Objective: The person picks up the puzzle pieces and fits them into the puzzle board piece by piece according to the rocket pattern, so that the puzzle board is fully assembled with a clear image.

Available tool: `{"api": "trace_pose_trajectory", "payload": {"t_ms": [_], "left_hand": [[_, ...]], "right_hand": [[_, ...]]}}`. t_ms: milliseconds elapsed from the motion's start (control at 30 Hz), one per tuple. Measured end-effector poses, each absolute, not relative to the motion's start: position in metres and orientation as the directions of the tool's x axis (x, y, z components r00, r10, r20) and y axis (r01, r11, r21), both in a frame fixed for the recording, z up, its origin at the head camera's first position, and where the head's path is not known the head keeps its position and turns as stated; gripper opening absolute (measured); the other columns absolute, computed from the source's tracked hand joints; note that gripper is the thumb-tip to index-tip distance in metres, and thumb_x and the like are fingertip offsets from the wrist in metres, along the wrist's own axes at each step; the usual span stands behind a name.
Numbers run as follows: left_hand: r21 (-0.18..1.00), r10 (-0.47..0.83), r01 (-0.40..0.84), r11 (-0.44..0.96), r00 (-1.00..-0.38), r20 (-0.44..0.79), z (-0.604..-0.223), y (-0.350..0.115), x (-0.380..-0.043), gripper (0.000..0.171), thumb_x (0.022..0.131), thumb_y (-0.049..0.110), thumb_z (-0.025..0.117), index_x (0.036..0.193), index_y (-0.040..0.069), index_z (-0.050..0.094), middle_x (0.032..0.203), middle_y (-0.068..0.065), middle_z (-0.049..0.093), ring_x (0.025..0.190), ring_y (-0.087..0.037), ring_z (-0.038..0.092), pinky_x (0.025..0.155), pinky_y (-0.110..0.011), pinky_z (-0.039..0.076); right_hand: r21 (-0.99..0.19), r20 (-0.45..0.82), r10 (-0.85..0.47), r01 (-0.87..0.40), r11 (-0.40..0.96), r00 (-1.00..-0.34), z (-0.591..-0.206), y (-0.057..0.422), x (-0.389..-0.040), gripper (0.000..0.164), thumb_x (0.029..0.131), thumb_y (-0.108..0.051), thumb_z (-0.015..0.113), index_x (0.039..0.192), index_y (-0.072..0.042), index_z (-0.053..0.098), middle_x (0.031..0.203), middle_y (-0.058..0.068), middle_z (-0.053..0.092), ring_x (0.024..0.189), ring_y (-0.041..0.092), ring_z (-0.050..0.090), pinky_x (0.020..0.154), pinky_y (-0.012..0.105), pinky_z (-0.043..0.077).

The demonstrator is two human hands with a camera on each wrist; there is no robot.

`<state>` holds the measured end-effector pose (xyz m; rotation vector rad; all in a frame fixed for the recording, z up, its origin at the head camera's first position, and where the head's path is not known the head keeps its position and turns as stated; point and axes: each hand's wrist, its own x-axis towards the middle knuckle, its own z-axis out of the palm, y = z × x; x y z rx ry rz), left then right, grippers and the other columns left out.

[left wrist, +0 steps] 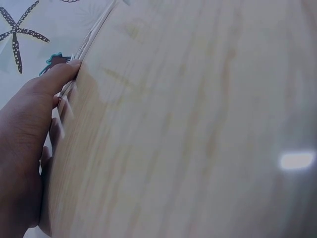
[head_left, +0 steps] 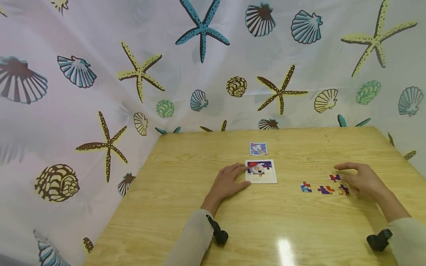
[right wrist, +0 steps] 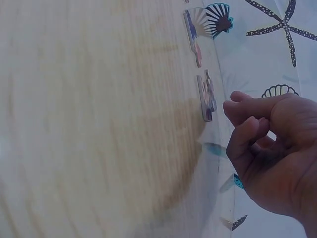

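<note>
From the near side, I find patterned cloth (head_left: 179,74) behind the bench (head_left: 166,207) at twelve o'clock. Left grip (head_left: 227,181), eleven: relaxed, thumb spread from fingers, presumably steadying the part-filled puzzle board (head_left: 267,178), twelve. Right grip (head_left: 364,181), one: parted, seemingly empty. Picture card (head_left: 258,148), just beyond: likely reference. Loose pieces (head_left: 306,187), one: apparently spread for choosing.

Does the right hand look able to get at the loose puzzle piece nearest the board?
Probably yes: the right hand appears empty, nothing covers that piece, and the other loose pieces between them lie flat on the table.
</note>
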<state>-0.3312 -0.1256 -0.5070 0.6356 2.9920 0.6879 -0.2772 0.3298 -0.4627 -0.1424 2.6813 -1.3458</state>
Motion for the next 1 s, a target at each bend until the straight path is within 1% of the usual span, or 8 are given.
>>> {"api": "trace_pose_trajectory", "payload": {"t_ms": [167,200,300,367,567,667,900,1000], "left_hand": [[0.426,0.391,0.390,0.816,-0.916,0.088,-0.508,-0.128,-0.331,0.064,0.098,0.059,0.062,0.155,0.032,0.050,0.161,0.007,0.044,0.154,-0.021,0.032,0.128,-0.045,0.018],[0.424,0.393,0.391,0.817,-0.915,0.088,-0.509,-0.128,-0.330,0.064,0.098,0.059,0.062,0.155,0.032,0.051,0.161,0.007,0.045,0.154,-0.021,0.032,0.128,-0.045,0.019],[0.418,0.394,0.393,0.819,-0.915,0.090,-0.510,-0.128,-0.330,0.065,0.098,0.060,0.062,0.155,0.032,0.050,0.161,0.007,0.045,0.154,-0.020,0.032,0.128,-0.045,0.019],[0.418,0.396,0.398,0.817,-0.913,0.094,-0.510,-0.128,-0.330,0.065,0.098,0.060,0.062,0.155,0.032,0.050,0.161,0.007,0.045,0.154,-0.020,0.032,0.128,-0.045,0.019],[0.413,0.402,0.404,0.816,-0.911,0.097,-0.509,-0.128,-0.330,0.065,0.098,0.061,0.061,0.155,0.031,0.050,0.161,0.007,0.045,0.155,-0.019,0.030,0.127,-0.046,0.019],[0.415,0.402,0.402,0.816,-0.911,0.094,-0.509,-0.127,-0.330,0.065,0.098,0.060,0.061,0.155,0.031,0.050,0.161,0.007,0.044,0.155,-0.019,0.030,0.128,-0.046,0.019],[0.417,0.397,0.398,0.817,-0.913,0.095,-0.508,-0.128,-0.330,0.065,0.098,0.059,0.062,0.155,0.031,0.050,0.161,0.007,0.044,0.155,-0.020,0.030,0.128,-0.046,0.019],[0.410,0.401,0.403,0.818,-0.911,0.094,-0.508,-0.128,-0.331,0.065,0.098,0.060,0.061,0.156,0.032,0.049,0.162,0.007,0.044,0.155,-0.019,0.030,0.128,-0.045,0.019]], "right_hand": [[-0.772,-0.076,-0.154,-0.040,0.634,-0.985,-0.470,0.332,-0.277,0.037,0.105,-0.004,0.057,0.141,0.004,0.060,0.128,0.037,0.061,0.043,0.018,0.047,0.040,0.033,0.044],[-0.772,-0.079,-0.154,-0.037,0.634,-0.985,-0.471,0.331,-0.277,0.037,0.104,-0.003,0.057,0.140,0.004,0.060,0.126,0.035,0.063,0.042,0.018,0.048,0.040,0.033,0.044],[-0.779,-0.093,-0.153,-0.024,0.626,-0.984,-0.471,0.330,-0.278,0.037,0.103,-0.002,0.057,0.140,0.006,0.060,0.101,0.023,0.075,0.042,0.017,0.049,0.040,0.032,0.044],[-0.779,-0.101,-0.152,-0.017,0.627,-0.983,-0.470,0.329,-0.279,0.037,0.103,-0.002,0.058,0.139,0.006,0.061,0.079,0.014,0.074,0.041,0.017,0.048,0.040,0.032,0.044],[-0.750,-0.084,-0.149,-0.036,0.661,-0.985,-0.469,0.328,-0.280,0.035,0.100,-0.002,0.060,0.134,0.004,0.065,0.063,0.006,0.067,0.038,0.017,0.047,0.038,0.031,0.043],[-0.739,-0.078,-0.145,-0.041,0.672,-0.986,-0.470,0.328,-0.280,0.033,0.100,-0.003,0.061,0.133,0.004,0.067,0.051,0.004,0.057,0.037,0.015,0.046,0.038,0.031,0.041],[-0.737,-0.042,-0.143,-0.066,0.673,-0.989,-0.472,0.327,-0.280,0.031,0.101,-0.004,0.062,0.130,0.005,0.067,0.048,0.002,0.052,0.037,0.013,0.044,0.037,0.029,0.040],[-0.724,-0.012,-0.151,-0.096,0.683,-0.989,-0.470,0.322,-0.279,0.031,0.101,-0.005,0.064,0.130,0.005,0.068,0.053,0.001,0.060,0.037,0.012,0.043,0.037,0.029,0.041]]}}
